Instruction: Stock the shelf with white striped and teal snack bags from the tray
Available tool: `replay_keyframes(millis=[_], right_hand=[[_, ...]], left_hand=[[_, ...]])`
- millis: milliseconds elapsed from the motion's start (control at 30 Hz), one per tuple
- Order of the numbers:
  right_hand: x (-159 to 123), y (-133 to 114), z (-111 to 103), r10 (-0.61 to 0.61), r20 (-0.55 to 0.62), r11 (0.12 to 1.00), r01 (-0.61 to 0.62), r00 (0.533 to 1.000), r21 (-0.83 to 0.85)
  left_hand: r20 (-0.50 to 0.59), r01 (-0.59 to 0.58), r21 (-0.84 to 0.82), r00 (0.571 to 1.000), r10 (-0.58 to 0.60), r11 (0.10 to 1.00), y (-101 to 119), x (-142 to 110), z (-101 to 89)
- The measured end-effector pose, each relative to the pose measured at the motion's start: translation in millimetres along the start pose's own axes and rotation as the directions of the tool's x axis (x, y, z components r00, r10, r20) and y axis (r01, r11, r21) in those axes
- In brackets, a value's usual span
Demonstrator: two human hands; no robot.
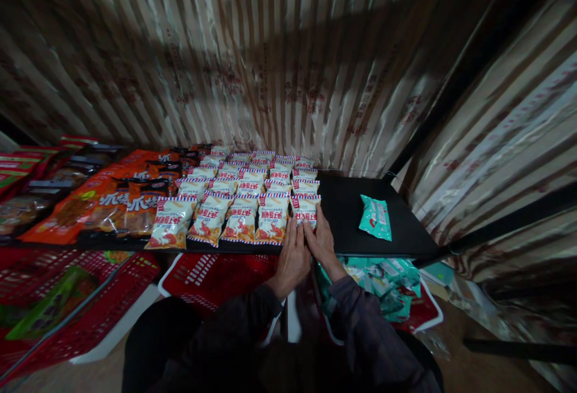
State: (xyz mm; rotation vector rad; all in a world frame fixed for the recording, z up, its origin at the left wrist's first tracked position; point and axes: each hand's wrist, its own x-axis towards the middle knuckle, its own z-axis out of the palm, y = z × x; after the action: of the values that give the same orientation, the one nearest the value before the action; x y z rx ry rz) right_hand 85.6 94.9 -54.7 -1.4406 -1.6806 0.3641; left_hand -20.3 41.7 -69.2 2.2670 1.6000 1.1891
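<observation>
Rows of small white snack bags [243, 216] with red lettering and striped edges stand on a black shelf [349, 213]. Both my hands are at the snack bag [305, 205] on the right end of the front row. My left hand [294, 255] lies against its lower front, fingers stretched out. My right hand [322, 243] grips its right side, thumb in front and fingers along the edge. These hands cover the bag's lower part. To the right, a teal snack bag [375, 217] lies on the shelf, apart from my hands.
Orange snack bags [117, 201] and other packets fill the shelf's left part. Below the shelf are red baskets [211, 276], one holding several teal bags [387, 285]. Striped sheeting [279, 68] hangs behind, and a dark frame post [433, 116] stands at the right.
</observation>
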Motion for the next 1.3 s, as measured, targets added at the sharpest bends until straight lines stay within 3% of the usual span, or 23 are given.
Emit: replay_keyframes(millis=[633, 867, 1300], right_hand=[[2, 1, 0, -0.014, -0.029, 0.999, 0.013, 0.999, -0.035], [-9, 1, 3, 0.011, -0.066, 0.999, -0.014, 0.998, -0.049], [-11, 2, 4, 0.013, -0.002, 0.999, -0.013, 1.0, -0.043]], left_hand=[[-0.037, -0.019, 0.01, 0.999, 0.019, 1.0, 2, 1, 2.4], [0.017, -0.042, 0.025, 0.999, 0.041, 0.999, 6, -6, -3.8], [0.051, -0.031, 0.029, 0.998, 0.029, 0.999, 0, -12, -1.2]])
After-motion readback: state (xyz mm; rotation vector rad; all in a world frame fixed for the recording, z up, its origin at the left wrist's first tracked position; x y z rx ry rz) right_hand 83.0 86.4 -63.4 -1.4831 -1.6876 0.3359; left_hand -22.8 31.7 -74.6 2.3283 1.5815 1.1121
